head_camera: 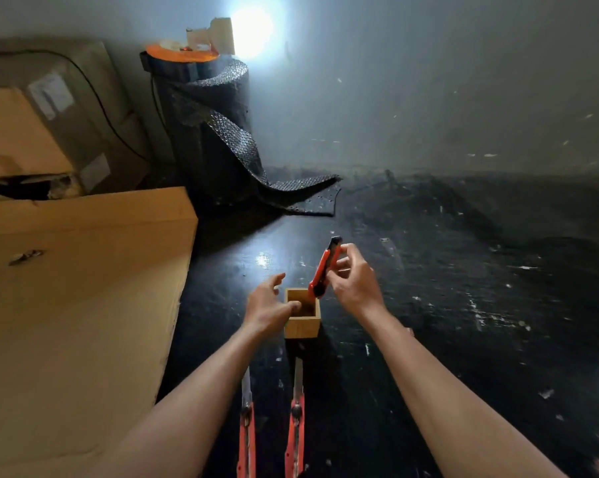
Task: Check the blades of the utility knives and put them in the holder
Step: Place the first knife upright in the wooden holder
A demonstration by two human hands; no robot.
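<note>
A small square wooden holder [301, 326] stands on the dark floor in the middle of the view. My right hand [355, 281] grips a red utility knife [322, 270], tilted, with its lower end just over the holder's right rim and its dark tip pointing up. My left hand [268, 305] rests against the holder's left side, fingers spread, thumb at the rim. Two more red utility knives lie on the floor nearer to me with their blades extended toward the holder, one on the left [247, 429] and one on the right [296, 419].
A large cardboard box [77, 305] fills the left side, with more boxes [32, 132] behind it. A roll of black bubble wrap [215, 132] stands by the wall, its loose end spread on the floor. A bright lamp [253, 32] glares above it.
</note>
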